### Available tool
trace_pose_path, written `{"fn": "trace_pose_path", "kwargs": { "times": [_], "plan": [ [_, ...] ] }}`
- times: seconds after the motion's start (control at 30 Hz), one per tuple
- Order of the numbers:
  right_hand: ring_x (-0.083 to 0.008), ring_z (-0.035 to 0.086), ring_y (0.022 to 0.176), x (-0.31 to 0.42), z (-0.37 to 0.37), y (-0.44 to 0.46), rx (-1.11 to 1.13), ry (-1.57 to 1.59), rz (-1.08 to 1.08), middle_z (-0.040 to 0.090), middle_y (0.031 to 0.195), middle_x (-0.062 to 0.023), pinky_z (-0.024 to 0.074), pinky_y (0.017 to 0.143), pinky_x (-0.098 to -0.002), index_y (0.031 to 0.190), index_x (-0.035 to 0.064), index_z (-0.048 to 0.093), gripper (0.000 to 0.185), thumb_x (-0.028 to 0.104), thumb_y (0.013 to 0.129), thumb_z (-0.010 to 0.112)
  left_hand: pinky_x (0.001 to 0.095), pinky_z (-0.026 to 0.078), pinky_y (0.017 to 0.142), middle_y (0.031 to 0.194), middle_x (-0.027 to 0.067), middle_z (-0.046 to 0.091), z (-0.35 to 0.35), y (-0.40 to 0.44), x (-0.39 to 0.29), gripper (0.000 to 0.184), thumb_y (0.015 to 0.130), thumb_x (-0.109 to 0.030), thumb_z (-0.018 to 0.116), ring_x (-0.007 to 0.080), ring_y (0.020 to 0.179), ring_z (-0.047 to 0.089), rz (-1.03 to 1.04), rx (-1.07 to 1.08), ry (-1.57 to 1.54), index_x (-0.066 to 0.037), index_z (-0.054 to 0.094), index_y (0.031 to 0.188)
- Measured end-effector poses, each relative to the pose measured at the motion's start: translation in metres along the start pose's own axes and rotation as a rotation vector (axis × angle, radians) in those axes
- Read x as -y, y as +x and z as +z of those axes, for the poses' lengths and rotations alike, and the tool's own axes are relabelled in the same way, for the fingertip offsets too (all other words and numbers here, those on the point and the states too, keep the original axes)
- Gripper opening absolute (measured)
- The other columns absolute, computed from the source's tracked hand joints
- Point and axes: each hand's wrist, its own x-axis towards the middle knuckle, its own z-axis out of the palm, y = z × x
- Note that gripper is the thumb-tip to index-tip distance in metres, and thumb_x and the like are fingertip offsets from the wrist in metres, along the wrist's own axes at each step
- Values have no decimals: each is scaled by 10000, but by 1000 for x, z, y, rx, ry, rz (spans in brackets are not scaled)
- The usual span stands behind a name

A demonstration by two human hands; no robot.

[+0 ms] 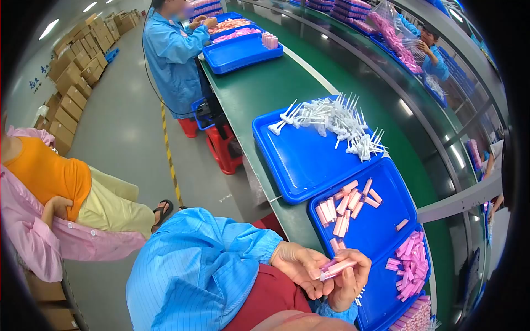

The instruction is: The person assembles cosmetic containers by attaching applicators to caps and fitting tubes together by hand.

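Note:
Both hands meet at the lower middle, in front of the near trays. My left hand (302, 266) has its fingers closed on the end of a pink tube (338, 268). Around the same tube the fingers of my right hand (352, 276) are wrapped. Just beyond the hands, a blue tray (381, 220) holds several light pink tubes (343, 207). To the right of my right hand, another blue tray (381, 309) carries a pile of brighter pink pieces (411, 267). Farther up, a blue tray (292, 165) bears white applicator sticks (337, 118).
A green table (259, 99) runs up to a worker in blue (174, 60) beside trays. Red stools (223, 151) stand at its left edge. A person in orange and pink (47, 171) stands at left. Cardboard boxes (72, 83) line the wall. A metal rail (461, 198) crosses at right.

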Motion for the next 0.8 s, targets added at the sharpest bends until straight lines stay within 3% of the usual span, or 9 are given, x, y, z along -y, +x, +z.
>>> {"fn": "trace_pose_path", "kwargs": {
  "times": [0.13,0.23,0.33,0.43,0.47,0.5,0.53,0.7,0.8],
  "plan": [
    [-318,587,1081,6,-13,3,97,-188,-66,655,1072,-162,455,984,-448,958,19,675,200,215,925,652,410,550,856,1237,207,596,12,-9,-14,619,841,-132,745,279,1003,673,-19,-8,35,36,432,1348],
    [-326,588,1107,14,-22,6,221,-324,-112,664,1104,-159,452,991,-449,991,19,695,206,209,920,658,407,550,834,1235,200,600,13,-10,-20,652,851,-211,778,276,981,673,-19,3,205,12,433,1358],
    [-345,588,1129,20,-27,9,297,-371,-119,674,1123,-161,448,1002,-465,1002,14,717,203,181,905,656,381,548,803,1224,178,609,15,-10,-20,585,926,-305,735,238,944,670,30,90,128,-16,450,1348],
    [-358,578,1160,20,-26,12,322,-499,-193,643,1220,-187,446,1010,-466,1171,-5,675,339,101,849,675,340,532,809,1189,135,614,14,-3,-28,503,997,-356,651,190,898,659,-116,-171,410,-37,467,1340],
    [-366,571,1178,25,-16,10,255,-678,-208,612,1275,-200,445,1010,-463,1257,-15,619,466,78,808,699,319,530,778,1132,85,618,8,3,-22,377,1031,-319,602,153,920,645,54,-325,539,-67,516,1297],
    [-374,563,1196,36,0,9,181,-861,-217,581,1330,-213,445,1011,-460,1344,-26,563,603,56,768,724,311,520,806,1131,72,615,5,8,-19,378,1031,-327,602,145,946,632,108,-362,563,-69,520,1295],
    [-386,552,1217,38,-2,11,286,-1041,-284,521,1400,-236,457,995,-449,1436,-34,458,822,57,693,796,303,511,834,1130,58,612,3,11,-16,379,1031,-334,601,138,971,619,160,-397,584,-70,524,1292],
    [-395,562,1208,15,-19,4,309,-1218,-383,554,1366,-206,457,998,-465,1376,-22,532,831,111,631,877,311,432,1057,1328,63,541,-3,17,-4,486,1053,-334,561,139,1202,543,113,-362,588,-33,456,1420],
    [-389,568,1197,6,-24,-4,342,-1192,-390,560,1359,-194,452,1004,-463,1374,-7,544,844,134,620,895,309,453,1040,1319,78,571,-7,7,-7,450,1062,-278,541,152,1203,558,36,-352,610,-17,458,1420]
  ]
}}
